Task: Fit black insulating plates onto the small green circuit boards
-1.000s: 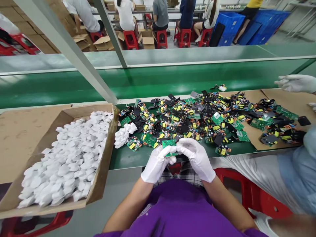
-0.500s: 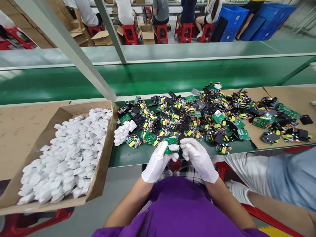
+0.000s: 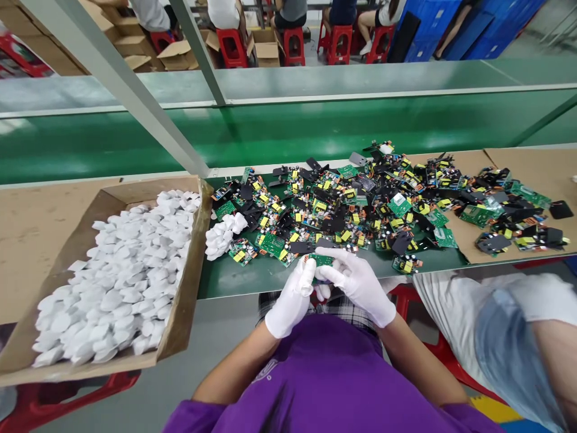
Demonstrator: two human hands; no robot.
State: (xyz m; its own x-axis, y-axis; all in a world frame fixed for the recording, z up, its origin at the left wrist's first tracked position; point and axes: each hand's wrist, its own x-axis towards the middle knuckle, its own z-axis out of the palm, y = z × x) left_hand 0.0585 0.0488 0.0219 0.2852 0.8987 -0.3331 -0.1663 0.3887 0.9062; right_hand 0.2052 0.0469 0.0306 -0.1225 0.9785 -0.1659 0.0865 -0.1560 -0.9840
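A green circuit board (image 3: 321, 260) is held at the table's front edge, between my two white-gloved hands. My left hand (image 3: 293, 294) grips its left side with the fingers closed. My right hand (image 3: 356, 279) has its thumb and fingers closed on the right side of the same board. A white piece shows just under the board, partly hidden by the fingers. Behind my hands spreads a large pile of circuit boards with yellow and black parts (image 3: 320, 207). A small heap of white pieces (image 3: 220, 237) lies at the pile's left end.
A cardboard tray (image 3: 192, 270) full of white pieces (image 3: 121, 288) stands at the left. A metal post (image 3: 135, 96) rises behind it. At the right sits a person in light clothing (image 3: 455, 313). Across the green conveyor (image 3: 288, 132) are people on red stools and blue crates (image 3: 428, 30).
My right hand has moved left onto the board, which is now tilted and more covered by fingers. The person at the right has moved an arm. The view has shifted slightly.
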